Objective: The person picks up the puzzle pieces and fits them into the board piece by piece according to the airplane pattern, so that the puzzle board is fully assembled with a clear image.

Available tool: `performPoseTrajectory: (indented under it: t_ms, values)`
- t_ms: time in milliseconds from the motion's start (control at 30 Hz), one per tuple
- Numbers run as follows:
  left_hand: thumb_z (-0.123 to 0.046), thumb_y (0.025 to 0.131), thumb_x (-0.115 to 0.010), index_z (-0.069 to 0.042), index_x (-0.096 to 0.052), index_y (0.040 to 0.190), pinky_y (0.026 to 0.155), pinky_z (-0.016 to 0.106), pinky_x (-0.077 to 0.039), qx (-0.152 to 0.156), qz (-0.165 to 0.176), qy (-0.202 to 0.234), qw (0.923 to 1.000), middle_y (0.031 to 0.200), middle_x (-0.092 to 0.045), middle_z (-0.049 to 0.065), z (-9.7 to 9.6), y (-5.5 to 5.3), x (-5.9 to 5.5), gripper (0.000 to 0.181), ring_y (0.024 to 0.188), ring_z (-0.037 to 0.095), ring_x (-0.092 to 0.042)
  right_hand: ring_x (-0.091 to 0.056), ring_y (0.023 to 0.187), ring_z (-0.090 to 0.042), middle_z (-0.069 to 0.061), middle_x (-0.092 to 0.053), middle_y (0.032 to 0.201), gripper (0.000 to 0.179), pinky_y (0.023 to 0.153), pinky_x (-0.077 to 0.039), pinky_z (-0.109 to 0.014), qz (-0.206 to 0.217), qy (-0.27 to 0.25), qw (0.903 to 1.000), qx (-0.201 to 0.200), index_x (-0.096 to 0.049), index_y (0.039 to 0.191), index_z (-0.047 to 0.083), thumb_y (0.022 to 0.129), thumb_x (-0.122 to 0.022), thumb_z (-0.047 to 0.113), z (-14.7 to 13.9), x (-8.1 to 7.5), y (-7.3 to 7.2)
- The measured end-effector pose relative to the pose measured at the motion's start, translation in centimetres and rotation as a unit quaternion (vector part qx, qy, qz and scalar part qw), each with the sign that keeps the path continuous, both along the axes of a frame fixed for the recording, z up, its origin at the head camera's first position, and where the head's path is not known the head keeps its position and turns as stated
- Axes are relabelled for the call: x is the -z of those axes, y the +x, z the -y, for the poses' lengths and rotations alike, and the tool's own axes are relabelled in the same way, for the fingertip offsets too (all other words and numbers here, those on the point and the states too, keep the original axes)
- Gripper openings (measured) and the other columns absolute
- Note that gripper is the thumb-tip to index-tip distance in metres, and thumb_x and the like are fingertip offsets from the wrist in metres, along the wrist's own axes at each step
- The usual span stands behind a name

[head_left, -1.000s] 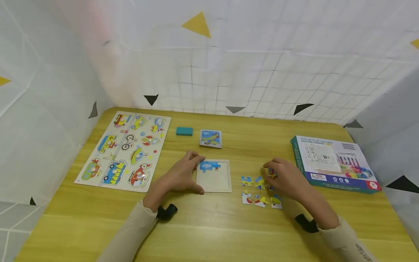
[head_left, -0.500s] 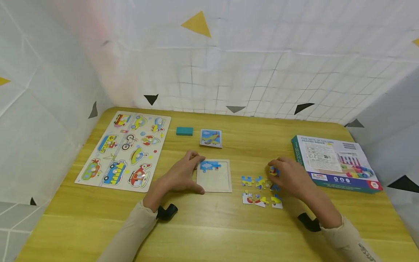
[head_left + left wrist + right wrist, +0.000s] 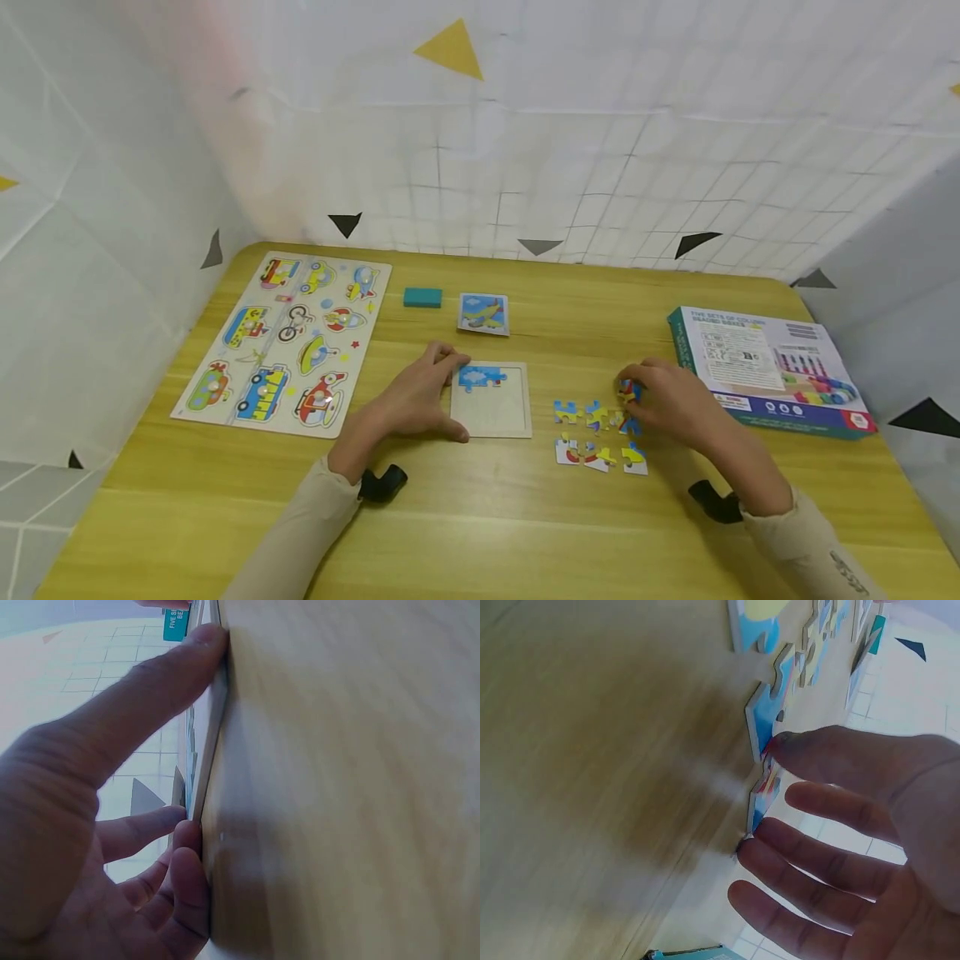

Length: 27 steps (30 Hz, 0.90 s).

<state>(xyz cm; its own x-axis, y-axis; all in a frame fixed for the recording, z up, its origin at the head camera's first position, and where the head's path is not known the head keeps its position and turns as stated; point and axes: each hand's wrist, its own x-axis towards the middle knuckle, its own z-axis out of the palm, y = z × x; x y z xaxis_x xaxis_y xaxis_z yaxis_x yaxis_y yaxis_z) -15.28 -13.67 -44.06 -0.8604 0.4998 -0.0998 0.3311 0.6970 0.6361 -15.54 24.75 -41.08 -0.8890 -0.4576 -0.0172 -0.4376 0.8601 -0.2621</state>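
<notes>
A small wooden puzzle tray (image 3: 491,417) lies on the table, with a joined strip of blue sky pieces (image 3: 481,377) along its top edge. My left hand (image 3: 422,396) holds the tray's left side, thumb (image 3: 187,664) at the near corner and fingers at the far one. To the right lie two rows of loose jigsaw pieces (image 3: 595,416). My right hand (image 3: 667,404) pinches a blue and red jigsaw piece (image 3: 763,799) at the far right of these, thumb on one edge and fingertips on the opposite one. Part of that piece is hidden by the hand.
A vehicle peg puzzle board (image 3: 288,350) lies at the left. Behind the tray are a teal block (image 3: 423,297) and a small airplane picture (image 3: 483,314). At the right sits a boxed bead set (image 3: 772,371). White sheeting (image 3: 562,125) hangs behind the table.
My right hand has shifted slightly right over the loose pieces, and its thumb and fingers have come around the far-right piece. The left hand stays at the tray.
</notes>
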Motion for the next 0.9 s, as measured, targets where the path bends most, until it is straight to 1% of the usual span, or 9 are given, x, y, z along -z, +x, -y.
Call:
performPoseTrajectory:
  t_ms: [333,567,700,900]
  values:
    - [-0.044,0.061,-0.096,-0.013,-0.045,0.150,0.096,0.038,-0.044,-0.004,0.000,0.001,1.0000,0.142,-0.036,0.007,0.0,0.1,0.0,0.107,0.107,0.020,-0.050,-0.063,0.078,-0.026,-0.012,-0.065,0.093,0.033,0.069,-0.053,-0.047,-0.009,-0.007,0.9999,0.005,-0.073,0.105,0.001,0.075,-0.083,0.007,0.1,0.3,-0.2]
    - [-0.044,0.061,-0.096,-0.013,-0.044,0.150,0.096,0.038,-0.044,0.000,0.000,0.002,1.0000,0.142,-0.035,0.007,-0.1,0.0,0.0,0.108,0.107,0.020,-0.050,-0.057,0.074,-0.020,-0.009,-0.063,0.092,0.034,0.065,-0.051,-0.041,-0.018,-0.015,0.9997,0.002,-0.074,0.105,0.002,0.072,-0.081,0.008,0.4,0.6,-0.1]
    - [-0.045,0.062,-0.095,-0.013,-0.044,0.150,0.096,0.038,-0.044,-0.001,0.001,0.001,1.0000,0.142,-0.035,0.006,-0.1,0.0,0.1,0.108,0.107,0.020,-0.050,-0.055,0.074,-0.020,-0.008,-0.062,0.092,0.036,0.065,-0.048,-0.039,-0.033,-0.018,0.9992,-0.009,-0.074,0.106,0.003,0.071,-0.081,0.010,0.9,0.4,-0.1]
    - [-0.044,0.062,-0.095,-0.013,-0.043,0.151,0.096,0.037,-0.043,0.000,0.003,0.003,1.0000,0.141,-0.035,0.005,0.0,0.0,0.2,0.108,0.107,0.019,-0.049,-0.057,0.076,-0.021,-0.008,-0.063,0.093,0.037,0.067,-0.049,-0.039,-0.061,-0.027,0.9969,-0.041,-0.074,0.105,0.002,0.070,-0.083,0.011,2.2,0.1,-0.2]
